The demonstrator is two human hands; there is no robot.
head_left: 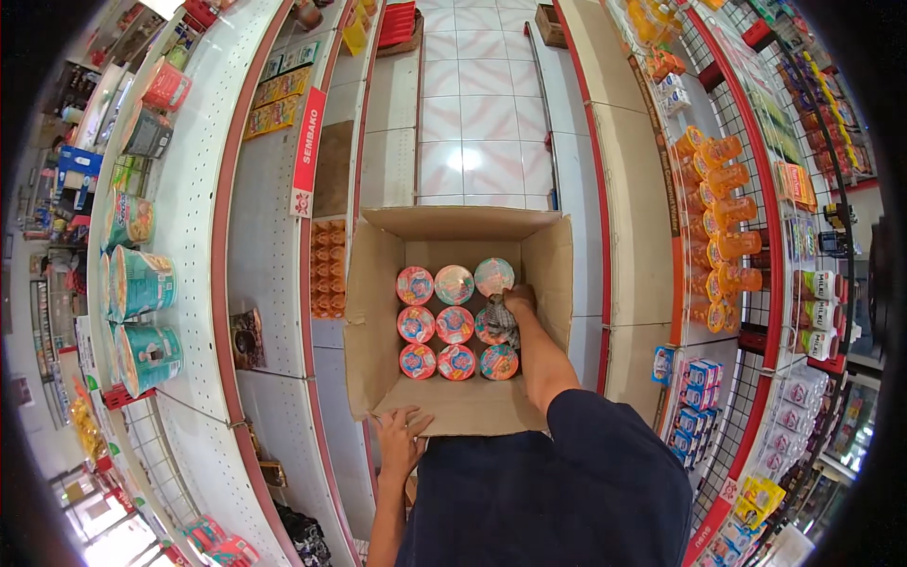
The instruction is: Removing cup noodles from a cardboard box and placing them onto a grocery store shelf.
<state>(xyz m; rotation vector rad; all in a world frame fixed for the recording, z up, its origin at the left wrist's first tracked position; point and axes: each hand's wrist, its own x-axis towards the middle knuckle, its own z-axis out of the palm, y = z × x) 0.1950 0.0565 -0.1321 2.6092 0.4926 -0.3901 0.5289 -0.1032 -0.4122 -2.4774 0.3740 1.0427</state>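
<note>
Okay, shelves left and right of the box, which is open-topped. Cups sit inside the box, three rows of three, lids up. Left hand: fingers loosely spread on the box's near left corner, holding nothing visible. Right hand: inside the box toward its right wall, closed on a bunched cloth partly covering that side's middle cup. Doing it well, my judgement: light pressure so lids don't dent, cloth spread flatter, left hand steadying the box, neighbouring cups not knocked.
</note>
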